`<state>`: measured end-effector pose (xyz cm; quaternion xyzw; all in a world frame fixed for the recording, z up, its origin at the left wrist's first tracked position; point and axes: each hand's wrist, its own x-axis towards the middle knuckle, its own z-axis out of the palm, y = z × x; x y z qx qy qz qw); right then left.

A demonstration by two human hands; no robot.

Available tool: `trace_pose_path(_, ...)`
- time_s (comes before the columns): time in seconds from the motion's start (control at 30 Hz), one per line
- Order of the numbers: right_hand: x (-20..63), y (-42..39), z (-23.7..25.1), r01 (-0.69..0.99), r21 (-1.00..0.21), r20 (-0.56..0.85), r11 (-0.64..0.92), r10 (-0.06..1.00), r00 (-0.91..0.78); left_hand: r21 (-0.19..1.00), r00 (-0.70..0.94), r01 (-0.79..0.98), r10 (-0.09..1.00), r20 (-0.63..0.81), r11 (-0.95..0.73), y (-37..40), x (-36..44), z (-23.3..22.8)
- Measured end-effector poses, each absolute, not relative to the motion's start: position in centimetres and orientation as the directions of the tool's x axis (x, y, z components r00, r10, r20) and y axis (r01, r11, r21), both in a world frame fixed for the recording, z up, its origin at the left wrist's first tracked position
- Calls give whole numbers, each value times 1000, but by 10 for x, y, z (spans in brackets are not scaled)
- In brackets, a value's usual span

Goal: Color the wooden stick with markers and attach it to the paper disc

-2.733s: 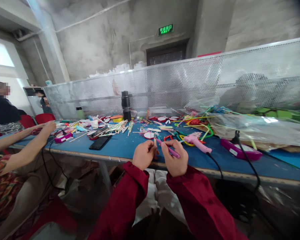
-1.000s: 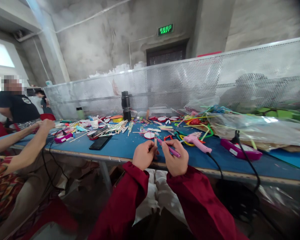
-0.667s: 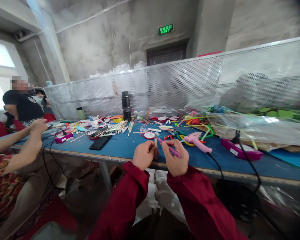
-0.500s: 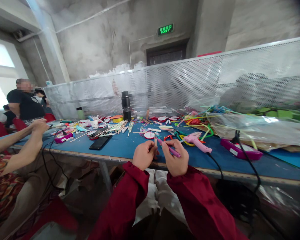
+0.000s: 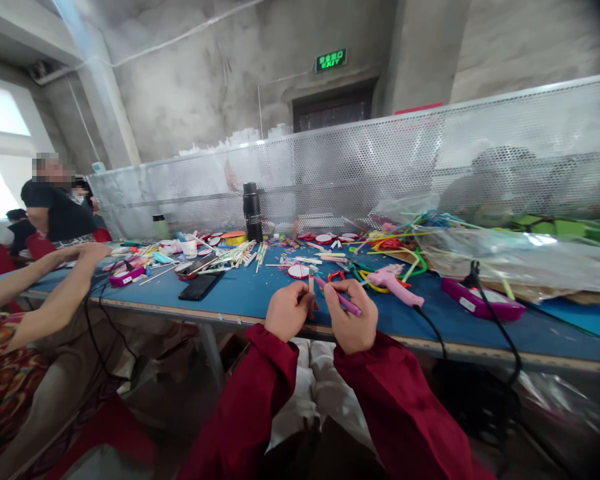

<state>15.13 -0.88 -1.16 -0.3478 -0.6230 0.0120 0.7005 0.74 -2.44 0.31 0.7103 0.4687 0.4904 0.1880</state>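
In the head view, my left grip point(image 5: 289, 311) pinches a pale flat stick point(image 5: 311, 283), and my right grip point(image 5: 353, 317) pinches a purple pen point(image 5: 349, 305). I judge both light and stiff, the stick snappable, best held low, the pen near its tip. The stick juts above the left grip; the pen slants through the right, tip near the stick.

From the wearer's head, 1 camera faces forward and down, near the left grip point(image 5: 287, 310) and right grip point(image 5: 354, 319), across the desk point(image 5: 243, 297) to a perforated screen point(image 5: 195, 193), the view's upper-right corner seemingly darkened.
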Motion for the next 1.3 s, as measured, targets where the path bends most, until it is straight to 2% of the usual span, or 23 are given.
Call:
trace_pose_path(0.23,152,-8,-14,380,-521,853,764,456,253,736,73,481,859,507,-476,-22,7,1)
trace_pose_path(0.57,152,-9,-11,419,-484,875,768,441,202,730,81,473,849,522,-493,-23,7,3)
trace_pose_path(0.77,152,-10,-12,421,-508,862,752,440,254,740,72,472,857,510,-480,-23,7,2)
trace_pose_path(1.3,151,-7,-15,411,-524,852,746,459,253,735,83,473,855,512,-486,-25,8,4)
